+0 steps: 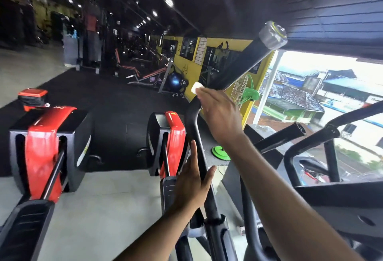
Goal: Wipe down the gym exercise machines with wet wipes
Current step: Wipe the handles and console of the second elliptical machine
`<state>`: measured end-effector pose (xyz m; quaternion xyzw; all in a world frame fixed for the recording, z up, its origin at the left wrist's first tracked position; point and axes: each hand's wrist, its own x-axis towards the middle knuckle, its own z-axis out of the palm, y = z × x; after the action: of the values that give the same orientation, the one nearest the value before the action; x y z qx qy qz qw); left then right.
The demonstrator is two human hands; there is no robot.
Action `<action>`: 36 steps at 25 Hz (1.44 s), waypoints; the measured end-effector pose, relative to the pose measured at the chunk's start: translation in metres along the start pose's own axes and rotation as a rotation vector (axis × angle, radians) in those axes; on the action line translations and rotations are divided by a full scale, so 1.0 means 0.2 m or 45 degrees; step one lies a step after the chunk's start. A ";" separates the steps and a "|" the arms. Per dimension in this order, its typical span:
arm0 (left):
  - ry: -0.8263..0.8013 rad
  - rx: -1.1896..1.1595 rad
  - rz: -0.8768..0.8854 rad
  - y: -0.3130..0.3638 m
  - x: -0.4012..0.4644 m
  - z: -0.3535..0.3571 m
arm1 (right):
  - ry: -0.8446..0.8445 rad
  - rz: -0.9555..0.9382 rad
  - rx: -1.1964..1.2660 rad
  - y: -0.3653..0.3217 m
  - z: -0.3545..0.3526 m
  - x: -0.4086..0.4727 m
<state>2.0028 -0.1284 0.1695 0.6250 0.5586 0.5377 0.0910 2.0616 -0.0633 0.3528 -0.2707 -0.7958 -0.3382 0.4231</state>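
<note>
- The right hand (pixel 220 113) is reaching up along the elliptical machine's black handlebar (pixel 196 136), its fingers curling round a small white wet wipe (pixel 196 88) and pressing it against the bar where the bar bends.
- The left hand (pixel 191 186) is resting lower on that same handlebar, fingers straight and pointing upward, thumb spread to the bar's other side, holding nothing.
- The wipe is sitting at the right hand's fingertips, well above the left hand.
- Left of the handlebar, two red-and-black machine housings (pixel 44 149) are standing on the grey floor (pixel 116 204).
- Right of the handlebar, a green fan (pixel 247 92) is standing by a bright window (pixel 331 86).
</note>
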 end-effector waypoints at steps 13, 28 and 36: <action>-0.053 0.024 -0.081 -0.04 -0.01 0.01 | -0.777 -0.309 -0.264 -0.10 0.16 -0.02; 0.000 -0.081 -0.023 -0.06 0.00 0.04 | -0.471 -0.247 -0.101 -0.03 0.12 -0.11; -0.028 0.004 -0.071 -0.03 -0.01 0.01 | -0.597 0.194 0.434 0.14 0.04 -0.13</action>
<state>2.0016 -0.1264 0.1630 0.6152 0.5755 0.5272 0.1111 2.0909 -0.0444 0.3354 -0.3253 -0.8945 -0.0953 0.2914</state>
